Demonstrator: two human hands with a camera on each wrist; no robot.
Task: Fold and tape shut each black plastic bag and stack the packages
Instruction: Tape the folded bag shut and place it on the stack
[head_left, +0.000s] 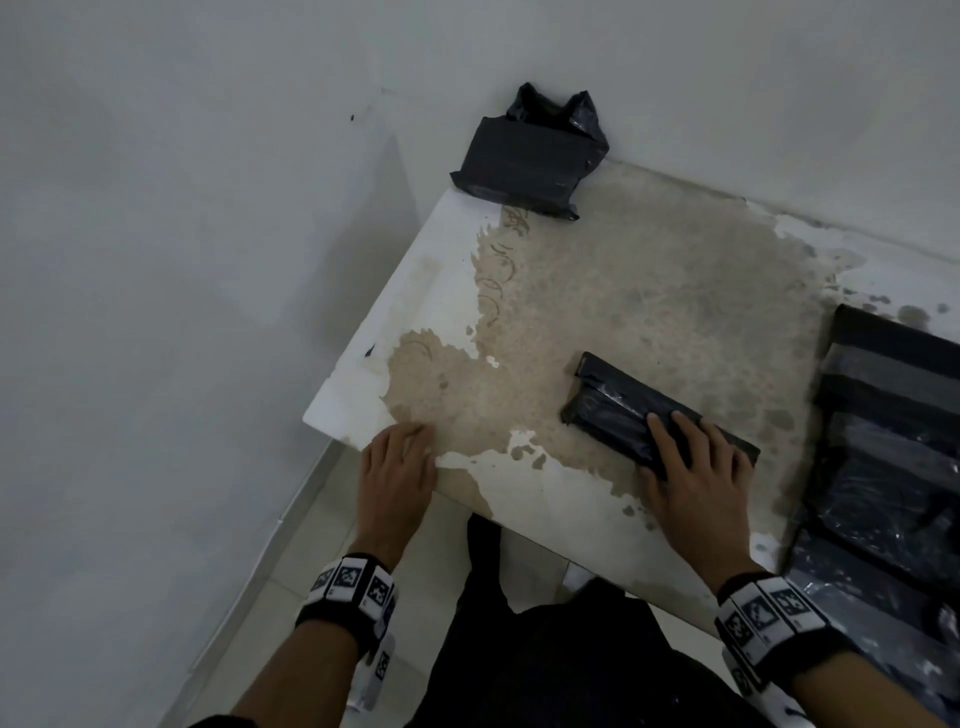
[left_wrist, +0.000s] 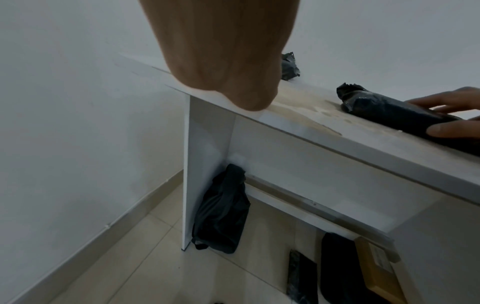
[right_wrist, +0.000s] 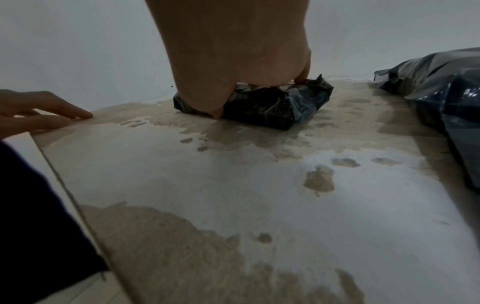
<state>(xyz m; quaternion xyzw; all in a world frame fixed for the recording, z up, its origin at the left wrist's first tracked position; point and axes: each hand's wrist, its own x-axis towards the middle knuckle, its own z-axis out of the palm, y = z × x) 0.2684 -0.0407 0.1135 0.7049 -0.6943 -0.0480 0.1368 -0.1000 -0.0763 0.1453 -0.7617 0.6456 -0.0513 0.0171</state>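
Observation:
A small folded black plastic package (head_left: 613, 400) lies on the worn white table (head_left: 649, 270), right of the middle. My right hand (head_left: 685, 452) holds its near end: the fingers lie over the top and the thumb runs down the near side (right_wrist: 215, 107). My left hand (head_left: 402, 447) rests flat on the table near the front left corner, holding nothing. Another wrapped black package (head_left: 530, 156) sits at the far corner against the wall, its loose top sticking up.
A pile of flat black bags (head_left: 893, 426) covers the table's right end. Under the table a black bag (left_wrist: 221, 216) leans on the leg, and dark packets (left_wrist: 337, 267) and a cardboard box (left_wrist: 376, 267) lie on the tiled floor. Walls close the back and left.

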